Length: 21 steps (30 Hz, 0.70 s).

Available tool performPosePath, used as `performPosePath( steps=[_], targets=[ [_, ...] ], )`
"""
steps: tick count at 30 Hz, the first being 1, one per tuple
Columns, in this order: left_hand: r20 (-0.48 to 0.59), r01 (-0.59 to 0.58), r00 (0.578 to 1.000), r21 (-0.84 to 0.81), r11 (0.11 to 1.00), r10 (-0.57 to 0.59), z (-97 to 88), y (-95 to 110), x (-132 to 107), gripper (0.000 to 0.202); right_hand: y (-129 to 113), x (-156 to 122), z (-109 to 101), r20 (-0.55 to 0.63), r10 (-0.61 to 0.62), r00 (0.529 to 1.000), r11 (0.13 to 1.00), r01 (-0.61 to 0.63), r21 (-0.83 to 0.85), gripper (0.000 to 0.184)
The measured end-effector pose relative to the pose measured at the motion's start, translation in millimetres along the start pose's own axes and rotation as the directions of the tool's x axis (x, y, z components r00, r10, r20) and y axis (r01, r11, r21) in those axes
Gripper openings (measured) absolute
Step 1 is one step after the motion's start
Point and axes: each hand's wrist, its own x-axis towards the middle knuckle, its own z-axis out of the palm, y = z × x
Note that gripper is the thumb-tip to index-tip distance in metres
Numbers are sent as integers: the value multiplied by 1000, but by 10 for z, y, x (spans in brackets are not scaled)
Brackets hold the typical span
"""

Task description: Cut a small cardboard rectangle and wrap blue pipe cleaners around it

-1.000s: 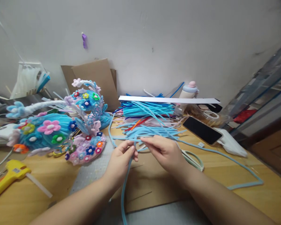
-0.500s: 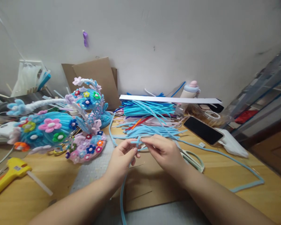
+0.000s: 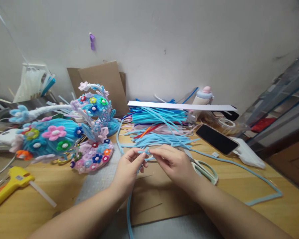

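Light-blue pipe cleaner [image 3: 129, 209] hangs down from between my hands, and its upper part is bent into a small crossing at my fingertips. My left hand [image 3: 131, 164] pinches it between thumb and forefinger. From the other side, my right hand [image 3: 173, 162] closes its thumb and fingers on the short bent end. My fingers hide part of the crossing. Beneath both hands lies a sheet of brown cardboard [image 3: 164, 205]. Green-handled scissors [image 3: 205, 171] lie beside my right wrist, partly covered by it.
Bundles of pipe cleaners [image 3: 159, 116] lie at the back under a white strip [image 3: 181, 106]. Flower-covered fuzzy decorations [image 3: 52, 137] stand at left, behind a yellow glue gun [image 3: 15, 182]. A phone [image 3: 217, 139] and a bottle [image 3: 203, 98] are at right. A long blue strand [image 3: 254, 172] loops across the table.
The bent end at my fingertips, upright before, now tilts lower to the right. My right fingers have shifted slightly on it; both hands stay in nearly the same place.
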Motion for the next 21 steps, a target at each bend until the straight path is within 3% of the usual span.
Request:
performPosePath(
  steps=[8,14,21],
  targets=[
    [-34,-6,999,4,1000,6,-6,16,11,17,-14,22,-25,21,40,999,997,-39,-62,29],
    [-221,-81,973,-49,995,68,-119,74,107,19,137,137,-326,-90,71,993,986,-83,-145,18],
    [-245,-87,967,-46,995,73,-150,72,113,20,190,183,-525,-120,106,987,975,-127,-183,12]
  ],
)
